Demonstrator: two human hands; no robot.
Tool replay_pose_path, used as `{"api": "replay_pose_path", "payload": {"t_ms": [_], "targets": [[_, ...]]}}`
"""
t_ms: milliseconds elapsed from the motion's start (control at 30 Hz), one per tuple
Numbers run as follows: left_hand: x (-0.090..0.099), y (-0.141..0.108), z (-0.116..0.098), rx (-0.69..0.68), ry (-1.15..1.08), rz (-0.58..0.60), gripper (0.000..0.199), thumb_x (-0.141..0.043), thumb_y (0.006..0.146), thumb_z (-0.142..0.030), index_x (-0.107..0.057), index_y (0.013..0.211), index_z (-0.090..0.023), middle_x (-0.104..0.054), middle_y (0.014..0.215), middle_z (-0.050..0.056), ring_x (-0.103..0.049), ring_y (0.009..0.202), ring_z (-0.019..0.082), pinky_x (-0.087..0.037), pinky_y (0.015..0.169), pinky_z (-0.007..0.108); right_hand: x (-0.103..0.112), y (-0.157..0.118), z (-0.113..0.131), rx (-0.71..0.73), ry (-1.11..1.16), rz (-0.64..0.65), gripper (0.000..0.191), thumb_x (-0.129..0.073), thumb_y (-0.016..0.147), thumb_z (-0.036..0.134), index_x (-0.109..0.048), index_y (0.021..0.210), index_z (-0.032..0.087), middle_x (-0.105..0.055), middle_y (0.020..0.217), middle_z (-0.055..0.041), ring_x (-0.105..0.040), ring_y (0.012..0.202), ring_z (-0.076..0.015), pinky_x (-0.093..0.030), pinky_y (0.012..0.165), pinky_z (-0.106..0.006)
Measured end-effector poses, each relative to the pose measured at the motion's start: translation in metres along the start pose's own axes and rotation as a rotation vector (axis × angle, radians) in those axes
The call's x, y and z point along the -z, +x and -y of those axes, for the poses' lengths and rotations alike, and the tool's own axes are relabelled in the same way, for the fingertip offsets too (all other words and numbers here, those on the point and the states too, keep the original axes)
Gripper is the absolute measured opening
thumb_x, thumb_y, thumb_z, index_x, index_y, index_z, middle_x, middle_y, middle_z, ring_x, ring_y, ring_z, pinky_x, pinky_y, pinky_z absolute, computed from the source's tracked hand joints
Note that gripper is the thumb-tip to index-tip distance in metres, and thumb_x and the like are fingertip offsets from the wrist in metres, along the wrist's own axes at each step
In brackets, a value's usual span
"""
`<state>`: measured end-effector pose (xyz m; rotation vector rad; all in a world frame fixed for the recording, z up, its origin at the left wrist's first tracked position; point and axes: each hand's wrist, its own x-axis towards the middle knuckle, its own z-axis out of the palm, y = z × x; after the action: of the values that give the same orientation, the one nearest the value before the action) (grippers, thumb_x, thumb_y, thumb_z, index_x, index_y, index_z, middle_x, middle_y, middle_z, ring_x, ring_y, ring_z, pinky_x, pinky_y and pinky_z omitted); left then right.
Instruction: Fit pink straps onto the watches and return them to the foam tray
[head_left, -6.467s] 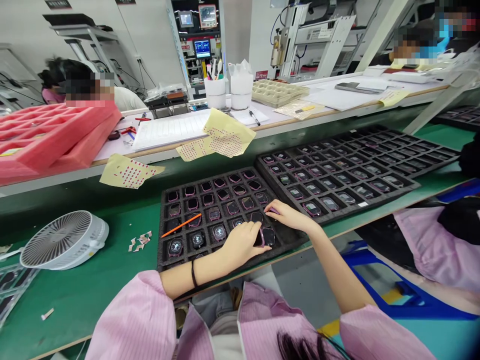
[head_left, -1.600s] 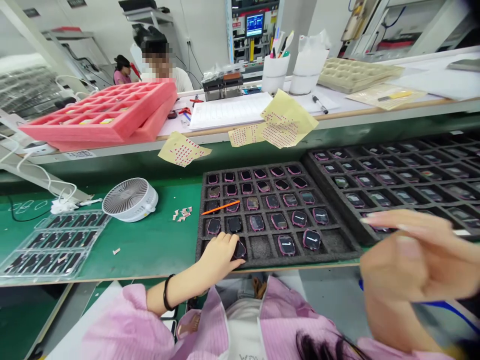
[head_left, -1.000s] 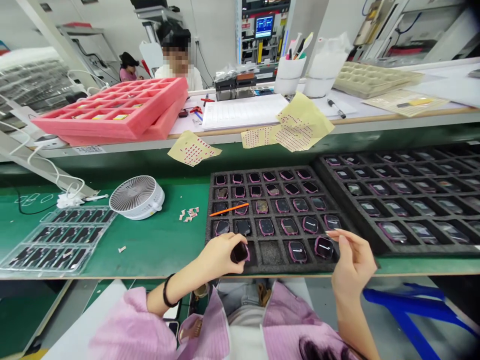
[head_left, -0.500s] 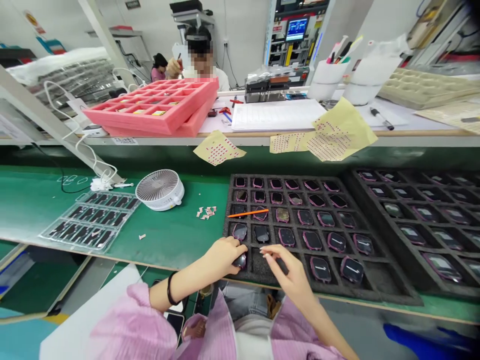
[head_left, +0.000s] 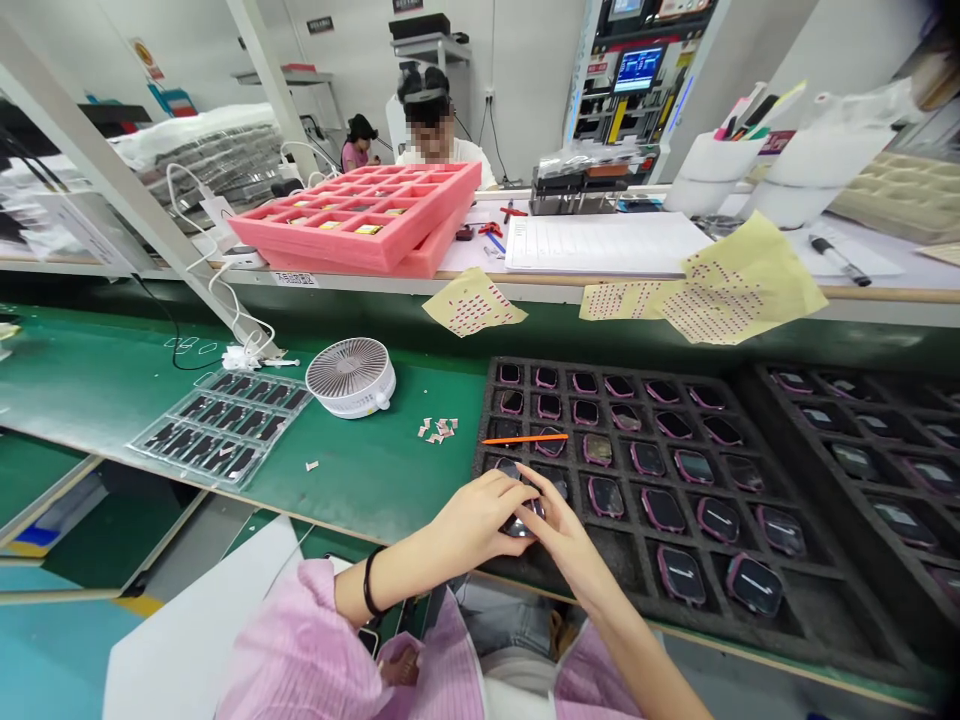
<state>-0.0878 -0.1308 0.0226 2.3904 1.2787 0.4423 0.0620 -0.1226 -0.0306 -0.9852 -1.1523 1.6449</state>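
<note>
My left hand [head_left: 480, 512] grips a dark smartwatch body with a pink rim [head_left: 523, 525], which is mostly hidden by my fingers. The fingertips of my right hand [head_left: 564, 528] press on the same watch from the right. Both hands are over the near left corner of a black foam tray [head_left: 619, 558]. Several similar watches [head_left: 681, 574] sit in its cells, and some cells are bare. A thin orange stick [head_left: 525, 438] lies across the tray's left cells. A black band circles my left wrist.
A second black tray [head_left: 847, 470] adjoins on the right. On the green bench lie a white fan [head_left: 350, 376], a clear tray of dark parts [head_left: 221, 425], and small paper scraps. Yellow dotted sheets [head_left: 474, 302] hang from the raised shelf, which holds pink foam trays. A co-worker sits beyond.
My right hand has moved left and now meets the watch in my left hand. The view has swung, so the trays appear further right.
</note>
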Motion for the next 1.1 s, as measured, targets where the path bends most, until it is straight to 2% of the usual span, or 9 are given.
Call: {"api": "replay_pose_path", "payload": {"t_ms": [100,167,267,333,500,633,733,867,1100], "targets": [[0.008,0.002,0.01,-0.023,-0.092,-0.032,0.042,-0.073,0.077,-0.026,-0.058,0.116,-0.018,-0.067,0.114,0.008,-0.06,0.105,0.021,-0.05,0.094,0.033,0.002,0.002,0.001,-0.026,0.08,-0.053,0.055,-0.078,0.072,0.04,-0.061,0.123,0.029,-0.06,0.133,-0.0041,-0.052,0.127,-0.0255,-0.045,0.103,-0.041],[0.019,0.005,0.026,0.014,-0.15,-0.102,0.037,-0.069,0.082,-0.035,-0.059,0.114,-0.019,-0.067,0.113,0.007,-0.061,0.105,0.02,-0.049,0.094,0.031,0.004,0.002,0.003,-0.07,0.146,-0.06,0.055,-0.078,0.072,0.039,-0.06,0.123,0.029,-0.066,0.121,-0.005,-0.062,0.108,-0.0248,-0.055,0.083,-0.037],[0.032,0.016,0.068,0.293,-0.05,-0.25,0.02,-0.049,0.095,-0.031,-0.064,0.1,-0.018,-0.066,0.105,0.007,-0.061,0.104,0.02,-0.047,0.095,0.033,0.008,0.001,0.009,-0.152,0.29,-0.058,0.05,-0.078,0.072,0.036,-0.062,0.119,0.027,-0.072,0.095,-0.005,-0.064,0.073,-0.0185,-0.053,0.058,-0.03],[0.034,0.023,0.1,0.56,0.073,-0.21,0.016,-0.052,0.093,-0.024,-0.065,0.097,-0.016,-0.064,0.109,0.009,-0.059,0.107,0.021,-0.046,0.097,0.032,0.009,0.001,0.012,-0.175,0.377,-0.074,0.044,-0.078,0.072,0.034,-0.065,0.112,0.023,-0.072,0.086,-0.005,-0.061,0.065,-0.0158,-0.049,0.054,-0.028],[0.024,0.034,0.15,0.727,0.083,-0.176,0.012,-0.061,0.085,-0.023,-0.065,0.091,-0.013,-0.065,0.107,0.012,-0.064,0.097,0.022,-0.05,0.083,0.029,0.007,0.003,0.015,-0.19,0.466,-0.094,0.035,-0.079,0.071,0.031,-0.066,0.102,0.022,-0.071,0.082,-0.0053,-0.059,0.063,-0.0154,-0.042,0.05,-0.026],[0.023,0.038,0.164,0.753,0.0,-0.12,0.008,-0.064,0.082,-0.022,-0.065,0.081,-0.014,-0.071,0.081,0.004,-0.067,0.073,0.015,-0.049,0.066,0.021,0.007,0.004,0.018,-0.167,0.506,-0.096,0.032,-0.077,0.074,0.033,-0.065,0.102,0.022,-0.071,0.083,-0.0059,-0.06,0.064,-0.0157,-0.042,0.051,-0.026],[0.023,0.039,0.168,0.747,-0.032,-0.123,0.006,-0.064,0.081,-0.02,-0.066,0.078,-0.014,-0.071,0.073,0.003,-0.066,0.067,0.014,-0.047,0.061,0.02,0.006,0.005,0.023,-0.115,0.521,-0.121,0.03,-0.074,0.077,0.035,-0.065,0.102,0.022,-0.072,0.085,-0.006,-0.061,0.065,-0.016,-0.041,0.052,-0.027],[0.022,0.038,0.167,0.72,-0.005,-0.195,0.006,-0.062,0.081,-0.017,-0.067,0.079,-0.014,-0.071,0.073,0.004,-0.067,0.069,0.016,-0.049,0.065,0.022,0.003,0.005,0.029,-0.036,0.512,-0.152,0.031,-0.073,0.078,0.036,-0.062,0.105,0.023,-0.072,0.089,-0.0054,-0.062,0.067,-0.0162,-0.042,0.053,-0.026],[0.02,0.028,0.161,0.649,0.077,-0.388,0.017,-0.054,0.084,-0.014,-0.07,0.092,-0.014,-0.07,0.092,0.009,-0.066,0.084,0.02,-0.05,0.083,0.03,0.001,0.006,0.031,0.012,0.527,-0.226,0.033,-0.075,0.077,0.034,-0.061,0.105,0.024,-0.072,0.089,-0.0055,-0.064,0.074,-0.0177,-0.042,0.052,-0.025]]}}
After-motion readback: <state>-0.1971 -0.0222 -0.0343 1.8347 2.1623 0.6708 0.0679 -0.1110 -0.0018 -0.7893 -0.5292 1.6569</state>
